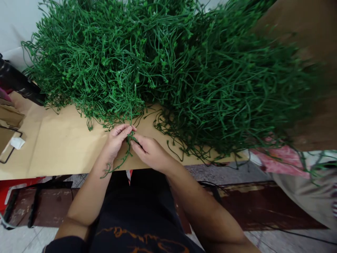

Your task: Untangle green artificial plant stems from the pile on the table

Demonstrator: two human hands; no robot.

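At the near edge of the table, my left hand (pixel 119 138) and my right hand (pixel 149 150) meet, both closed on a green plastic plant stem (pixel 130 140). My left thumb and fingers pinch it from the left; the right thumb and forefinger grip it just beside them. One thin branch of the stem hangs down over my left wrist, and its upper part runs up toward a big heap of green artificial plant stems (pixel 110 59). Where the held stem ends within the heap I cannot make out.
Brown paper (pixel 60 140) covers the table. A black cylinder (pixel 21 82) leans at the left, near a cardboard box (pixel 10 117) and a black wire frame. On the right stand a brown cardboard panel (pixel 313 70) and pink material (pixel 281 160), with part of a person (pixel 313 193) beyond.
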